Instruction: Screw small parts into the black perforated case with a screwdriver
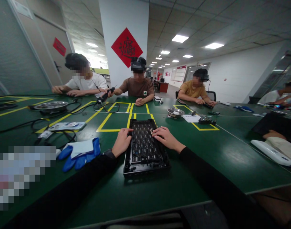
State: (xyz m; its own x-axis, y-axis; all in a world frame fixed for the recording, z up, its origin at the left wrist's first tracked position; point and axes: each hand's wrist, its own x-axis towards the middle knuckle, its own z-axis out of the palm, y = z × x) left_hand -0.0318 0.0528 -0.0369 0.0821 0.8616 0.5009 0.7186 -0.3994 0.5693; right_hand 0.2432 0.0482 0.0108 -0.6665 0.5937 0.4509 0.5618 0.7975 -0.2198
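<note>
A black rectangular plastic case (147, 168) lies flat on the green table before me, its long side pointing away. Inside are rows of dark, shiny rounded shapes (143, 143), perhaps cells; thin dark strands or wires run near its front end. My left hand (121, 142) grips the left rim, fingers bent against the edge. Over the right half of the interior is my right hand (168, 139), fingertips drawn together at a tiny pale spot; whatever they pinch is too small to name.
Blue-and-white work gloves (82, 152) and a flat printed packet (67, 126) lie at left among black cables. Metal bowls (50, 106) (175, 112) stand farther off. A co-worker opposite holds a black power tool (104, 96). A white device (273, 152) lies at right near another person's arm.
</note>
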